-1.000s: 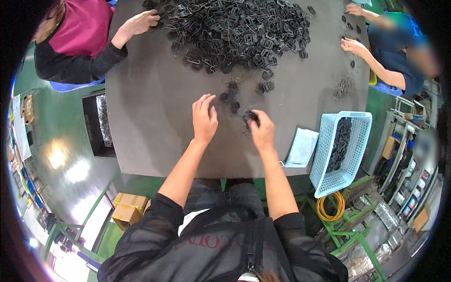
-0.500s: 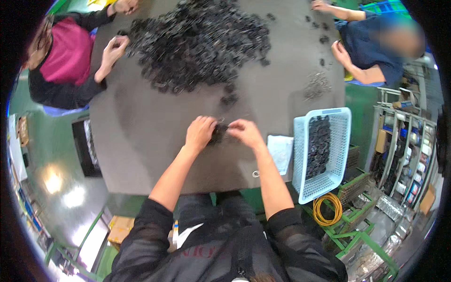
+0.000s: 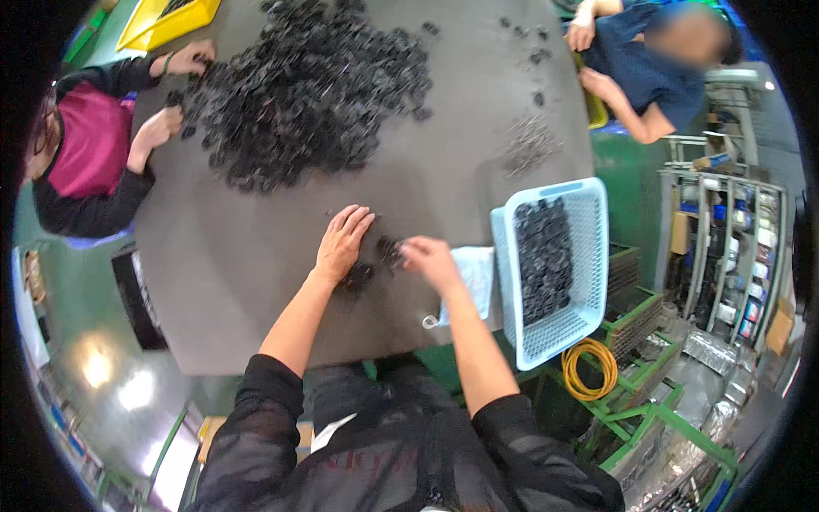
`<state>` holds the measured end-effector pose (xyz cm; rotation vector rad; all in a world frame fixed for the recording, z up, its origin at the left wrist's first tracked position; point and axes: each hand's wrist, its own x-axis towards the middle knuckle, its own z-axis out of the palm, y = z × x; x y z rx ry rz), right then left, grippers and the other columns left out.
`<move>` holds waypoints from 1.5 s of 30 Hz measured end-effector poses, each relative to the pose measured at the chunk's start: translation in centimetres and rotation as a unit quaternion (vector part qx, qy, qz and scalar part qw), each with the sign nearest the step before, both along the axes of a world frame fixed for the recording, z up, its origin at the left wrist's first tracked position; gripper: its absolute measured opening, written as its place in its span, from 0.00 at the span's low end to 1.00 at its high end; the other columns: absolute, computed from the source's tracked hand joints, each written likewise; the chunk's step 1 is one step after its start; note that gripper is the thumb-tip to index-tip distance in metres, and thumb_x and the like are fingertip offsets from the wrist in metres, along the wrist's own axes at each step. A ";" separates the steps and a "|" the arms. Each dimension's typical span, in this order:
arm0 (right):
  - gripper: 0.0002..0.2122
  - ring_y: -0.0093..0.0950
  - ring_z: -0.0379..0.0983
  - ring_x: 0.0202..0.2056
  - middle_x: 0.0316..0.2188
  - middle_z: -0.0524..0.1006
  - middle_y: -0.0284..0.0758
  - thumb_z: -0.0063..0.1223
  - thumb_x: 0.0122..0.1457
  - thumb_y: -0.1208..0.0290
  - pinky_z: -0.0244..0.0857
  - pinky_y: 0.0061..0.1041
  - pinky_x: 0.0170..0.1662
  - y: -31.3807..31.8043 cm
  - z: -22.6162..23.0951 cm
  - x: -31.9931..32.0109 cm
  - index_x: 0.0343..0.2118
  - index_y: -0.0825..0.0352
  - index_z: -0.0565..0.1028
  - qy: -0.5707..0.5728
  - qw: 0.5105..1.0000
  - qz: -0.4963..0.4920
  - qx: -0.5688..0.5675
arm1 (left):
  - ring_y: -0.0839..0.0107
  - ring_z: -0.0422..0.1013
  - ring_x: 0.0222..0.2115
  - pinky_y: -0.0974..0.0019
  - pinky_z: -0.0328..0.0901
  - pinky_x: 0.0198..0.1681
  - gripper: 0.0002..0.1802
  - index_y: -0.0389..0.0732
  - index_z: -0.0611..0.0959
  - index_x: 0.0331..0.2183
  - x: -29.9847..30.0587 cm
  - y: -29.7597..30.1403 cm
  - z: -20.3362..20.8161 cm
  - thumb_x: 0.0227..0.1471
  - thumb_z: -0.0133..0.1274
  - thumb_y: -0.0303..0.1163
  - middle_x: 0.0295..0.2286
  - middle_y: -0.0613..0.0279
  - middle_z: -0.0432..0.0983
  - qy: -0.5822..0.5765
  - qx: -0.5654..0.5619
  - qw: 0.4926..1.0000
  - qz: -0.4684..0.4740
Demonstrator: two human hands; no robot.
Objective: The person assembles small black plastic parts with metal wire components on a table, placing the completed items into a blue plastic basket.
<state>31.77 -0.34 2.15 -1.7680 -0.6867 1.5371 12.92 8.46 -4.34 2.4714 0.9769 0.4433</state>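
Observation:
My left hand point(image 3: 341, 245) lies low over the grey table, its fingers stretched forward and close together. Dark small black parts point(image 3: 358, 276) sit right beside its palm. To the right, my right hand point(image 3: 431, 259) is partly blurred, with fingertips drawn together at the edge of a small cluster of black parts point(image 3: 389, 251). What those fingertips pinch is too small and smeared to make out. Beyond both hands rises a large heap of black parts point(image 3: 307, 94).
A light blue basket point(image 3: 553, 337) holding black parts stands at right, beside a pale plastic bag point(image 3: 473, 277) and a ring point(image 3: 429, 322). Thin metal pieces point(image 3: 531, 145) lie farther back. Two co-workers sit at the table point(image 3: 230, 299); a yellow tray point(image 3: 175, 26) is far left.
My hands were together around a dark part; now they are apart. The left fingers have straightened, and the right hand has come lower and nearer me. The whole view has shifted.

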 end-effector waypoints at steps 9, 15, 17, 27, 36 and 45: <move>0.09 0.20 0.73 0.23 0.23 0.76 0.31 0.57 0.49 0.71 0.64 0.17 0.24 1.1 0.0 -0.3 0.31 0.69 0.75 0.057 0.994 -0.091 -0.034 | 0.74 0.73 0.32 0.73 0.66 0.34 0.09 0.36 0.77 0.36 -5.6 -0.8 3.8 0.51 0.46 0.21 0.28 0.62 0.75 -0.276 -0.389 0.817 0.324; 0.10 0.19 0.72 0.22 0.24 0.76 0.31 0.58 0.47 0.71 0.62 0.16 0.22 0.2 -1.2 0.7 0.32 0.69 0.74 -0.052 0.994 -0.082 -0.042 | 0.80 0.66 0.25 0.75 0.64 0.28 0.14 0.37 0.77 0.39 -4.2 0.0 1.8 0.51 0.50 0.34 0.26 0.67 0.72 -0.264 -0.409 0.805 0.338; 0.10 0.20 0.72 0.22 0.24 0.76 0.31 0.58 0.47 0.73 0.63 0.16 0.23 -1.3 -2.5 1.9 0.33 0.69 0.74 -0.184 0.980 -0.058 -0.041 | 0.75 0.69 0.27 0.70 0.65 0.32 0.19 0.39 0.76 0.40 -0.1 -0.5 4.6 0.48 0.54 0.40 0.27 0.64 0.72 -0.116 -0.381 0.861 0.316; 0.08 0.23 0.72 0.26 0.25 0.74 0.29 0.56 0.49 0.75 0.67 0.20 0.31 -1.9 1.5 2.8 0.33 0.64 0.72 0.271 0.941 -0.201 0.010 | 0.56 0.71 0.28 0.56 0.65 0.31 0.12 0.42 0.78 0.31 3.1 0.3 3.4 0.48 0.51 0.40 0.29 0.56 0.74 -0.004 -0.156 0.967 0.199; 0.17 0.35 0.73 0.33 0.27 0.76 0.40 0.61 0.44 0.62 0.64 0.34 0.35 1.8 -1.8 -0.1 0.33 0.68 0.72 -0.418 0.903 0.072 -0.064 | 0.85 0.62 0.18 0.78 0.53 0.18 0.17 0.37 0.81 0.29 -3.0 2.7 4.6 0.52 0.49 0.42 0.19 0.71 0.70 -0.008 -0.243 0.939 0.245; 0.12 0.18 0.66 0.20 0.20 0.71 0.28 0.59 0.49 0.62 0.51 0.13 0.18 0.4 -1.3 1.2 0.29 0.64 0.70 0.293 0.956 0.011 -0.008 | 0.72 0.73 0.33 0.74 0.70 0.27 0.13 0.36 0.76 0.36 -10.1 1.6 9.7 0.53 0.48 0.35 0.35 0.58 0.73 -0.410 -0.644 0.625 0.162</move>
